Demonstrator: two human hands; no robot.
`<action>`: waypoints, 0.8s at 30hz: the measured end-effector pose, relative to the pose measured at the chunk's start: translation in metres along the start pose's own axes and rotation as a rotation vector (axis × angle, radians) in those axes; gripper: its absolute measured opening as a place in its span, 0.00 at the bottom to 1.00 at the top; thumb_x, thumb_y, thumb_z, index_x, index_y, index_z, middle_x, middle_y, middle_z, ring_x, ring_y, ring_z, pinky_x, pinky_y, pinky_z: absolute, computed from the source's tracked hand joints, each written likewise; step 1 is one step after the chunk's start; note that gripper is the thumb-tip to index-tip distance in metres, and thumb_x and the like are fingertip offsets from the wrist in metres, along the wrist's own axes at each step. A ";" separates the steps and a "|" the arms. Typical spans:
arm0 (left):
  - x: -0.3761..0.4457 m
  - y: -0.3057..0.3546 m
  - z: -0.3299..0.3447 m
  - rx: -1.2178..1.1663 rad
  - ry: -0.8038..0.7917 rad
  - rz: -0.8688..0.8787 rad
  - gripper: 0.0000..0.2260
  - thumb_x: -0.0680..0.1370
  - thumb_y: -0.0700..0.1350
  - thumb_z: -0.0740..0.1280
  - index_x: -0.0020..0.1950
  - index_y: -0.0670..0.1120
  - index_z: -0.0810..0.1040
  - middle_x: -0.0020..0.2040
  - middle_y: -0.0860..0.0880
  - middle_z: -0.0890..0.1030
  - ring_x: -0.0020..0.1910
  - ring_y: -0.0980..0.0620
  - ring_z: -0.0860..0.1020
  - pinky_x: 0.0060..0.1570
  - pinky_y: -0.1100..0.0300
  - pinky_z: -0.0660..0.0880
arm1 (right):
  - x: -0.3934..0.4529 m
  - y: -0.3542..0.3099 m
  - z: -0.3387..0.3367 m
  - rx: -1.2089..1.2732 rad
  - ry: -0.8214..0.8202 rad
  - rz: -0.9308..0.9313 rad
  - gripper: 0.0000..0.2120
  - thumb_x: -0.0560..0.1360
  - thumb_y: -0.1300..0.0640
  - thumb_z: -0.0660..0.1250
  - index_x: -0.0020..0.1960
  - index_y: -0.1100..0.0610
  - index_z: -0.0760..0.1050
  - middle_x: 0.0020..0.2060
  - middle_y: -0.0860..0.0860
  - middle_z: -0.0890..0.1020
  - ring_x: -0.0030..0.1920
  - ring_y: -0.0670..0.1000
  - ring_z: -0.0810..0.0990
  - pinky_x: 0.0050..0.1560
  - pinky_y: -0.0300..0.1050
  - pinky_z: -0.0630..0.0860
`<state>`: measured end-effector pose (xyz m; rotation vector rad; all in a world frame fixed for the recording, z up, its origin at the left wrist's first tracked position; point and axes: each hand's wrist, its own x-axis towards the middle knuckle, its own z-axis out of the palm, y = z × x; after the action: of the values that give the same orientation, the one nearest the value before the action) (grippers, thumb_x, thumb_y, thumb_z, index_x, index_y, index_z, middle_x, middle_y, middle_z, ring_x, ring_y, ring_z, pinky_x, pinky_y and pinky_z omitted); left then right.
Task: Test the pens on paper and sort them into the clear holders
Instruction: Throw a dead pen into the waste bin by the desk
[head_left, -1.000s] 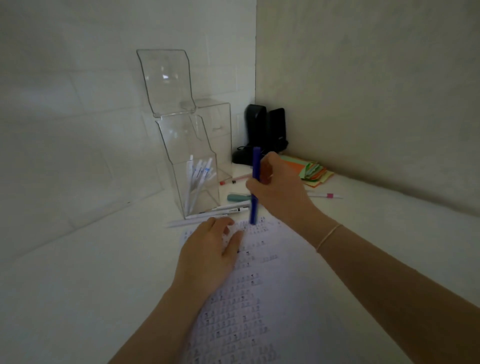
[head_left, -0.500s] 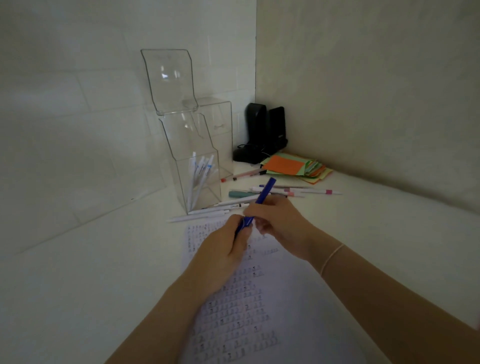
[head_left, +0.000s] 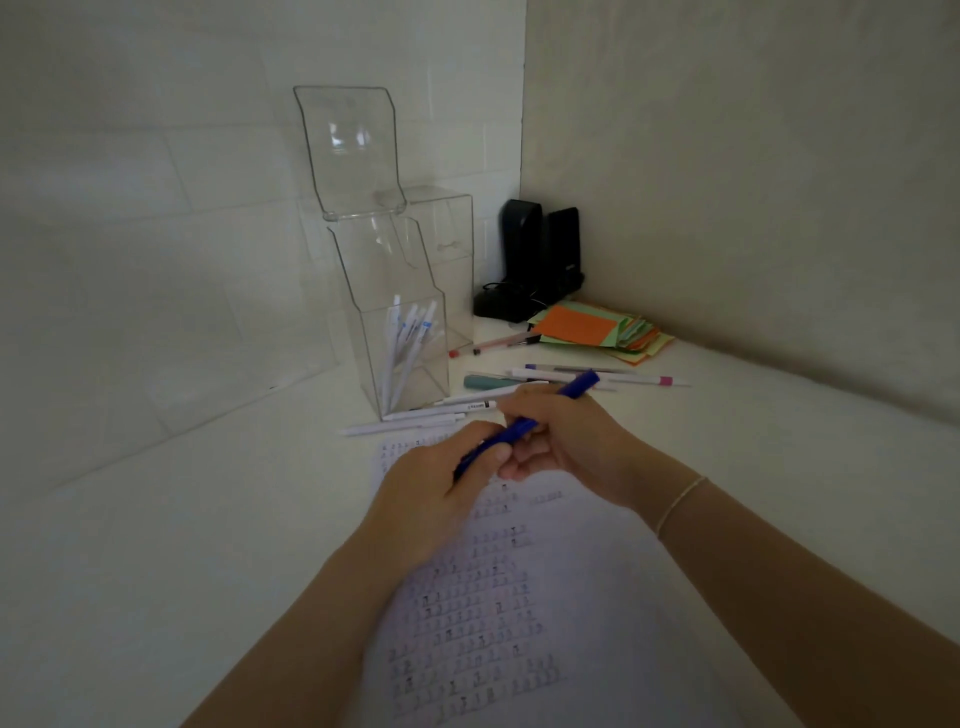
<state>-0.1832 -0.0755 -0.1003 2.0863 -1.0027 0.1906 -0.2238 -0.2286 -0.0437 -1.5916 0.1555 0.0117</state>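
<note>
Pen in hand: a blue pen (head_left: 524, 423) is held over the far end of the paper (head_left: 524, 613), slanting up to the right, its tip end hidden.
Left hand: the left hand (head_left: 441, 483) has its fingers curled round the pen's lower end, perhaps at a cap; that is a guess.
Right hand: the right hand (head_left: 566, 441) has its fingers wrapped round the middle of the barrel.
Done so far: several white pens (head_left: 408, 343) already stand in the near clear holder (head_left: 400, 358), at the left of the counter (head_left: 156, 545).
Other holder: a second clear holder (head_left: 452, 249) just behind it shows no pens that I can make out.
Left to do: judging by the loose pens (head_left: 571, 376) lying beyond the hands and the white ones (head_left: 415, 418) at the holder's foot, most of the sorting remains; the blue pen itself looks not yet tried.
Paper marks: rows of small dark marks cover the sheet, too small to read.
Labels: one white pen near the holder carries a dark printed band; its wording is illegible. No brand can be read anywhere.
Far corner: coloured notes (head_left: 597, 327) and two black objects (head_left: 540, 260).
</note>
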 end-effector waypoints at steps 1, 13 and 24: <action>0.000 0.000 0.000 0.030 0.009 -0.023 0.13 0.78 0.60 0.53 0.59 0.60 0.71 0.36 0.54 0.80 0.32 0.57 0.77 0.34 0.62 0.73 | 0.000 -0.002 -0.002 -0.041 0.027 -0.002 0.12 0.77 0.56 0.64 0.38 0.61 0.74 0.34 0.61 0.80 0.31 0.56 0.80 0.33 0.44 0.78; 0.003 -0.010 0.015 0.343 -0.020 0.085 0.14 0.74 0.56 0.58 0.51 0.51 0.77 0.48 0.51 0.73 0.44 0.53 0.70 0.46 0.55 0.72 | -0.004 0.028 -0.037 -0.124 0.399 -0.040 0.07 0.72 0.65 0.70 0.38 0.63 0.72 0.31 0.60 0.79 0.22 0.49 0.74 0.26 0.39 0.74; 0.004 -0.011 0.018 0.325 -0.160 -0.002 0.32 0.63 0.76 0.55 0.61 0.63 0.74 0.50 0.57 0.69 0.50 0.58 0.66 0.52 0.64 0.59 | -0.003 0.049 -0.036 -0.120 0.420 -0.148 0.15 0.75 0.56 0.67 0.33 0.62 0.71 0.27 0.54 0.76 0.24 0.45 0.72 0.29 0.37 0.72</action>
<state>-0.1762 -0.0867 -0.1168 2.4280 -1.1252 0.1985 -0.2355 -0.2650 -0.0912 -1.7056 0.3680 -0.4374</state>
